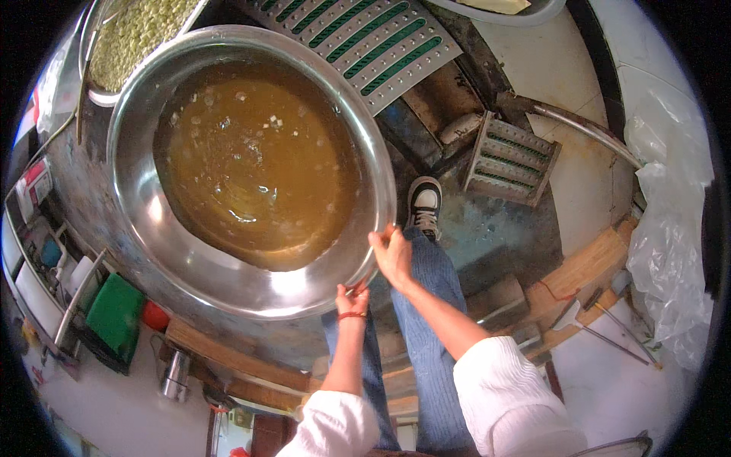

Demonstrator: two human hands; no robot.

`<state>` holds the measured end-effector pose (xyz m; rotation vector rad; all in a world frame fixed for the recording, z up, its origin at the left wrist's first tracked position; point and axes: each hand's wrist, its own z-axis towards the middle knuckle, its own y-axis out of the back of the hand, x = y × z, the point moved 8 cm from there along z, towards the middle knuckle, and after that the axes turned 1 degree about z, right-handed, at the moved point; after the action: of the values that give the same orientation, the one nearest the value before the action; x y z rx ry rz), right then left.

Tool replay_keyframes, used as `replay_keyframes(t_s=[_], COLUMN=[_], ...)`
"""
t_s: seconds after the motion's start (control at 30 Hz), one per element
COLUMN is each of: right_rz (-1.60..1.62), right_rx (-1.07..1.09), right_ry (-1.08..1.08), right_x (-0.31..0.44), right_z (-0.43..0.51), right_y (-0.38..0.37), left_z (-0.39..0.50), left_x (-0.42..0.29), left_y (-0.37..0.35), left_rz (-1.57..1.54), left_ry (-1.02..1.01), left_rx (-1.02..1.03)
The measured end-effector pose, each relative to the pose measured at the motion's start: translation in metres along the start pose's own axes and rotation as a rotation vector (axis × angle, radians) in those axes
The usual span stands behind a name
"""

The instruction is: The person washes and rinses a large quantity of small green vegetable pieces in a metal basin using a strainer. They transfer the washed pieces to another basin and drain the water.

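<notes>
Before me is a wide stainless steel basin (171,251), tilted, with brownish liquid (257,154) pooled inside. Bubbles and a few small pale bits float on the liquid. My left hand (352,300), with a red band at the wrist, grips the basin's rim at its near side. Farther right along that same rim, my right hand (393,257) has its thumb over the edge and its fingers beneath. The basin's underside is hidden. Just beyond my right hand, a sneaker (426,205) stands on the wet floor.
A slotted metal drain cover (365,45) lies beyond the basin, and a smaller slotted piece (511,160) is at right. A container of pale green beans (134,43) stands at upper left. Clear plastic sheeting (668,240) hangs at right. A green box-like object (114,320) is at lower left.
</notes>
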<state>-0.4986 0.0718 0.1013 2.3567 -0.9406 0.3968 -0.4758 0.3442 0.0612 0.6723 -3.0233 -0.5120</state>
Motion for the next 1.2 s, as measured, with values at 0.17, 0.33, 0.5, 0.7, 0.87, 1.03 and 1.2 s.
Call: replay_keyframes(t_s=[0.17, 0.33, 0.5, 0.7, 0.87, 1.03, 1.2], right_rz=[-0.045, 0.124, 0.728, 1.144, 1.133, 1.059, 1.002], right_rx=[0.42, 0.417, 0.148, 0.157, 0.105, 0.14, 0.148], right_ry=[-0.003, 0.05, -0.096, -0.183, -0.212, -0.097, -0.069], right_x=[-0.057, -0.047, 0.006, 0.042, 0.029, 0.017, 0.021], right_z=[-0.017, 0.103, 0.276, 0.358, 0.363, 0.329, 0.301], right_y=[-0.049, -0.016, 0.035, 0.017, 0.024, 0.037, 0.025], left_z=[0.021, 0.005, -0.004, -0.031, -0.045, -0.056, -0.09], left_x=[-0.054, -0.054, -0.061, -0.061, -0.05, -0.049, -0.055], left_y=[0.026, 0.018, 0.034, 0.027, 0.016, 0.022, 0.019], left_rz=[-0.11, -0.035, -0.119, 0.182, 0.41, 0.407, 0.376], left_ry=[0.038, 0.026, 0.182, 0.088, -0.108, -0.121, -0.201], left_rx=[0.106, 0.071, 0.15, 0.08, 0.08, -0.007, -0.071])
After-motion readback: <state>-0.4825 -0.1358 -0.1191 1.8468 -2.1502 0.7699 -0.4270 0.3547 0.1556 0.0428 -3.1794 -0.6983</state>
